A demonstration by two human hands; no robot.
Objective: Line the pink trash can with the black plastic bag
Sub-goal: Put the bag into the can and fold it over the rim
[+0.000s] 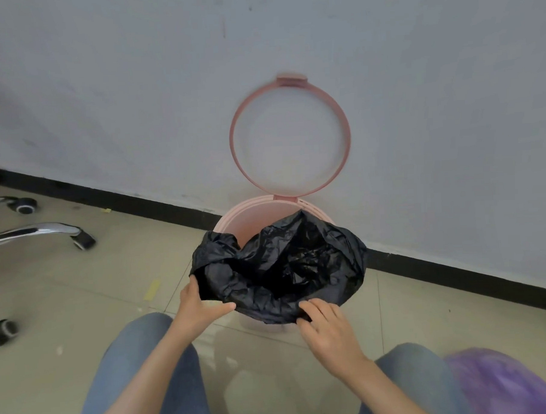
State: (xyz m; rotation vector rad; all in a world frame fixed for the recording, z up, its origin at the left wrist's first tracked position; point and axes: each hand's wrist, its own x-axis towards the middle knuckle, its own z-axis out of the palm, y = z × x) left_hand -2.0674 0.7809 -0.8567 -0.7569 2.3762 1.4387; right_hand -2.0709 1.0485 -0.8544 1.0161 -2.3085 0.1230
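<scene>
The pink can (259,213) stands on the tiled floor (81,296), close to the white wall (135,103) and its black baseboard (456,277). Its pink ring (237,164) is flipped up on a hinge at the far side of the rim and stands upright in front of the wall, so the wall shows through it.

The black bag (283,265) sits in the mouth of the can. Its edge is folded over the rim on the near side, the left side and the right side. At the far side the pink rim and a part of the inner wall are bare; there the bag hangs loose and crumpled inside the opening.

The left hand (197,304) is clamped on the bag at the near-left rim, with the thumb along the lower edge of the film and the fingers hidden behind the bag. The right hand (325,325) rests on the near-right edge of the bag, fingers bent and pressing into the film; whether it truly pinches the film, I cannot tell. The two hands are apart, with a stretch of the bag between them.

Both knees in blue jeans (153,368) are at the bottom. A purple bag (498,381) lies at the bottom right, beside the right knee. Chrome chair legs (35,233) with black wheels are on the left, well apart from the can.
</scene>
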